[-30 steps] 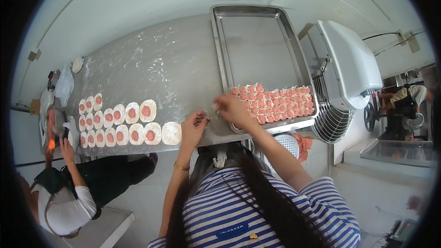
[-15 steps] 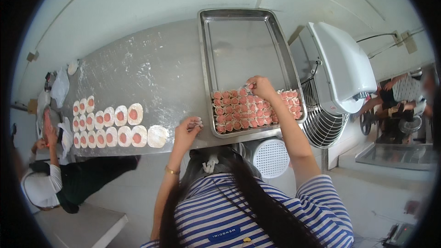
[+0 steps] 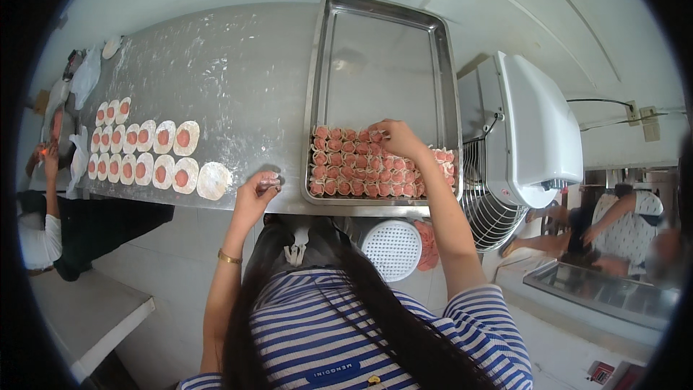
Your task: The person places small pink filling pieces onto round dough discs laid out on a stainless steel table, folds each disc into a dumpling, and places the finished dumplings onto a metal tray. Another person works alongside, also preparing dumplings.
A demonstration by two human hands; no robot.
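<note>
My right hand reaches over the large metal tray, its fingers pinched on a small open-topped dumpling at the far row's end. Packed rows of such dumplings, with pink filling and pale pleated wrappers, fill the tray's near part. Just left of the tray, my left hand hovers by the table's front edge, fingers curled together and floury, with nothing visible in them. Left of it lie a bare round wrapper and several flat wrappers topped with pink filling.
The metal table is dusted with flour. A white mixer with a wire guard stands right of the tray. A perforated white stool is below the table. Another person's hand works at the far left; another person is at right.
My right hand has lowered slightly to the far row of dumplings, still pinching. My left hand stays curled near the table edge. The whole view has shifted a little.
</note>
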